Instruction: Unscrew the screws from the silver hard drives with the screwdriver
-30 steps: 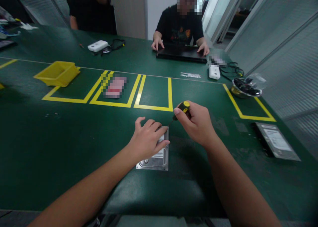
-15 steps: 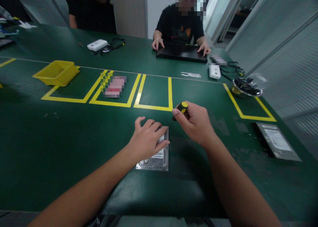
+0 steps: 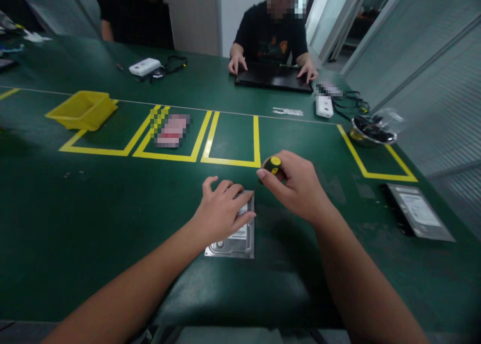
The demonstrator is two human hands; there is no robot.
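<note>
A silver hard drive [image 3: 240, 244] lies flat on the green table in front of me, its white label partly covered. My left hand [image 3: 223, 211] rests across its upper part, fingers spread and lying on the cover. In my right hand [image 3: 293, 186] is a screwdriver [image 3: 274, 164] with a black and yellow handle, held tilted. Its thin shaft points down to the drive's upper right corner, close to my left fingertips. Whether the tip sits in a screw is too small to tell.
A second hard drive [image 3: 423, 213] lies at the right. Beyond it stands a bowl of dark parts [image 3: 374, 132]. A yellow bin [image 3: 83, 112] and yellow tape outlines [image 3: 231, 161] are across the table. Opposite, a person's hands touch a black laptop [image 3: 274, 77]; white devices [image 3: 146, 67] lie nearby.
The screwdriver handle has tipped slightly left and down in my right hand. My left hand stays on the hard drive. The whole view has shifted very slightly.
</note>
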